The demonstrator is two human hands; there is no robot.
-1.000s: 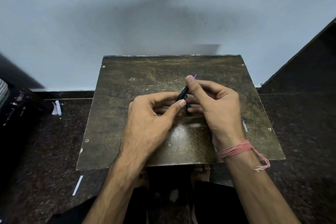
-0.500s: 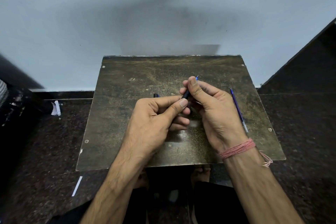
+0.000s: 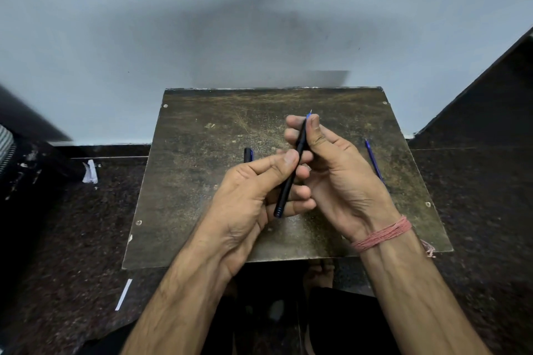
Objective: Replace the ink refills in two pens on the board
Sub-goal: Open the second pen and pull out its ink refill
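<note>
A dark, worn board lies on the floor in front of me. Both hands hold a black pen above its middle, tip pointing away and slightly up. My right hand pinches the pen near its blue tip between thumb and fingers. My left hand grips the lower part of the barrel with thumb and fingers. A second black pen lies on the board behind my left hand, mostly hidden. A blue ink refill lies on the board to the right of my right hand.
A pale wall rises just behind the board. Dark speckled floor surrounds it, with scraps of white paper at the left and a white strip near the front left corner. My legs sit below the board's front edge.
Both hands have lifted and turned palms inward, bringing the whole pen barrel into sight. The refill at the right and the second pen behind my left hand have come into view.
</note>
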